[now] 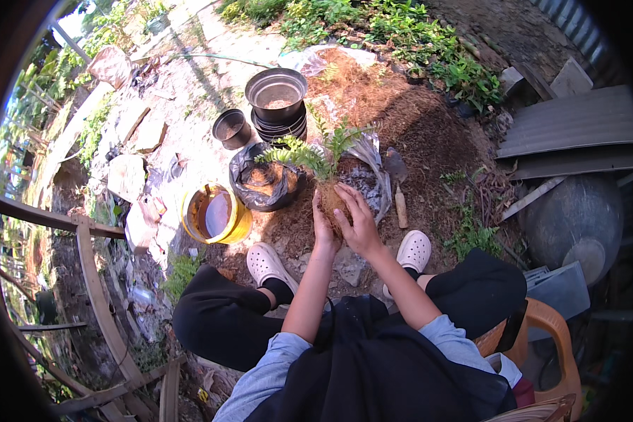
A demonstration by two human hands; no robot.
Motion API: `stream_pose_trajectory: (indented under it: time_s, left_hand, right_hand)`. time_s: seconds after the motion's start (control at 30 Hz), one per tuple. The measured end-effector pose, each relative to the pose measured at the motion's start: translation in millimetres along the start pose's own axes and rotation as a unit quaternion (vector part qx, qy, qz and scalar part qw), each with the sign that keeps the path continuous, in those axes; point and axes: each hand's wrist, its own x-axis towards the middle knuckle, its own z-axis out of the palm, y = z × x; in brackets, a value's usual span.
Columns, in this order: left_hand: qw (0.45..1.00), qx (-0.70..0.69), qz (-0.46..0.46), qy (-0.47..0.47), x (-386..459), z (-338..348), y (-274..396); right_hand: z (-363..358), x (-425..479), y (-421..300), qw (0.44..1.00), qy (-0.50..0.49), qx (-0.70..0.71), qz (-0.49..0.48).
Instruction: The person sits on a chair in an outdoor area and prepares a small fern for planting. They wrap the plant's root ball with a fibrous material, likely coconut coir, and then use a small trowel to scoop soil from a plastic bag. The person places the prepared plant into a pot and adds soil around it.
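Between my palms sits a brown fibrous root ball [331,203] with a green fern [324,158] growing up out of it. My left hand [325,221] cups its left side, and my right hand [358,221] presses on its right side with the fingers spread along it. Just left of the fern stands a black plastic bag [242,182] holding brown fibre. Behind my right hand lies an opened clear plastic bag [382,184] with dark, greyish material in it. A hand trowel [401,205] with a wooden handle rests on the soil to the right.
A yellow bucket [240,224] of murky liquid stands left. Beyond it are a small black pot [232,129] and stacked black pots [277,95]. Loose coir fibre [348,74] spreads at the back near leafy seedlings [401,31]. A wooden frame [92,274] borders the left; corrugated sheets [569,124] lie right.
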Motion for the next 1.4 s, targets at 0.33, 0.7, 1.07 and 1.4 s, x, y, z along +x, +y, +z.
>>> stream_pose_trajectory:
  time_s: [0.33, 0.7, 1.07, 1.4]
  left_hand:
    - [0.999, 0.040, -0.001, 0.000, 2, -6, -6]
    - [0.996, -0.066, -0.048, 0.020, 5, -3, 3]
    - [0.995, -0.079, 0.003, 0.056, 6, -5, 11]
    - [0.993, -0.110, -0.012, -0.034, 13, -29, 13]
  right_hand:
    - [-4, 16, 3, 0.990, -0.046, -0.084, -0.102]
    - [-13, 14, 3, 0.991, 0.126, 0.033, -0.019]
    - [-3, -17, -2, 0.995, 0.094, -0.013, 0.003]
    - [-7, 1, -14, 0.989, 0.139, 0.029, -0.029]
